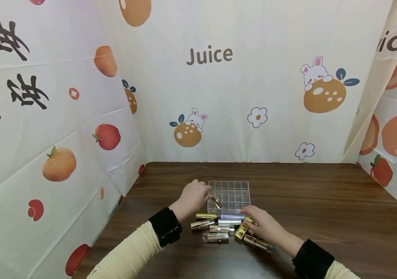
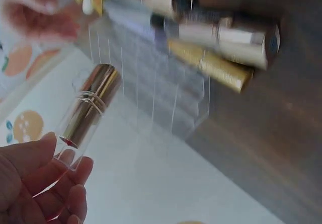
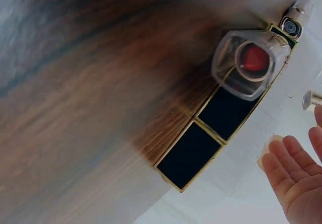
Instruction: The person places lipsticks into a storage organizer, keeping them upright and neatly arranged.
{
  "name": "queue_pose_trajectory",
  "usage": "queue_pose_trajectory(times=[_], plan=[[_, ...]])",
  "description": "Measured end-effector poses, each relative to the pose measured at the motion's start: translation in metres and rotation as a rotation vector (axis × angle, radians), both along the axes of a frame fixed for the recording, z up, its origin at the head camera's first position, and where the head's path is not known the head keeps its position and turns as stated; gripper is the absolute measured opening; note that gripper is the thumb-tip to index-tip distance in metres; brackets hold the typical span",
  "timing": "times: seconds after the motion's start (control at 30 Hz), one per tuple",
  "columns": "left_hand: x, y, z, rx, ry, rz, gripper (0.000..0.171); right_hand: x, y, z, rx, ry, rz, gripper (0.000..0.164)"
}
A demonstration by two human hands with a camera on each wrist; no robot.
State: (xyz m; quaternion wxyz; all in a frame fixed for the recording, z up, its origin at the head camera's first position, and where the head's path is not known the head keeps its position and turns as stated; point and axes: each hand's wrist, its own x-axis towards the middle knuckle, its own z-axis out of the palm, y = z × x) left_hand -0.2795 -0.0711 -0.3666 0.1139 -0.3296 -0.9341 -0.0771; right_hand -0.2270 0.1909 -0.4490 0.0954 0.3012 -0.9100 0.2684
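My left hand (image 1: 194,195) pinches a lipstick (image 2: 93,100) by its clear cap, thumb on one side and fingers on the other. Its gold base tilts down over the near left of a clear divided organizer (image 1: 237,186). My right hand (image 1: 267,225) hovers by the organizer's near right corner, fingers loosely extended and nothing in its grasp. Under it lie a gold-edged lipstick tube (image 1: 241,231), showing black panels in the right wrist view, and a clear-capped lipstick (image 1: 256,243) with a red bullet.
Several more lipsticks lie in front of the organizer, among them a yellow-gold tube (image 1: 205,216), a silver tube (image 1: 229,223) and a clear-ended tube (image 1: 216,237). A printed curtain (image 1: 226,135) hangs behind the brown wooden table (image 1: 306,193).
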Motion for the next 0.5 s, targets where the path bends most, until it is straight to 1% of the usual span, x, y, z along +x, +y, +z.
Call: queue_pose_trajectory(times=[0.07, 0.13, 0.2, 0.27, 0.33, 0.37, 0.47, 0.5], plan=[[-0.009, -0.001, 0.005, -0.027, 0.039, 0.022, 0.006, -0.001, 0.0, -0.001, 0.041, 0.025, -0.005, 0.026], [-0.02, 0.0, 0.009, -0.055, 0.075, 0.05, 0.006, -0.005, -0.001, -0.003, 0.089, 0.073, -0.013, 0.026], [-0.031, 0.0, 0.014, -0.087, 0.082, 0.083, 0.009, -0.008, -0.002, -0.004, 0.127, 0.126, -0.02, 0.028], [-0.041, 0.002, 0.017, -0.12, 0.071, 0.113, 0.012, -0.011, -0.002, -0.005, 0.157, 0.165, -0.032, 0.03], [-0.05, 0.004, 0.02, -0.154, 0.055, 0.134, 0.015, -0.013, -0.004, -0.006, 0.18, 0.172, -0.037, 0.033], [-0.054, 0.004, 0.021, -0.163, 0.043, 0.138, 0.017, -0.013, -0.004, -0.006, 0.19, 0.159, -0.037, 0.034], [-0.064, 0.005, 0.021, -0.186, 0.023, 0.124, 0.019, -0.015, -0.004, -0.006, 0.218, 0.118, -0.028, 0.036], [-0.066, 0.006, 0.021, -0.191, 0.028, 0.113, 0.019, -0.015, -0.004, -0.006, 0.226, 0.11, -0.022, 0.036]])
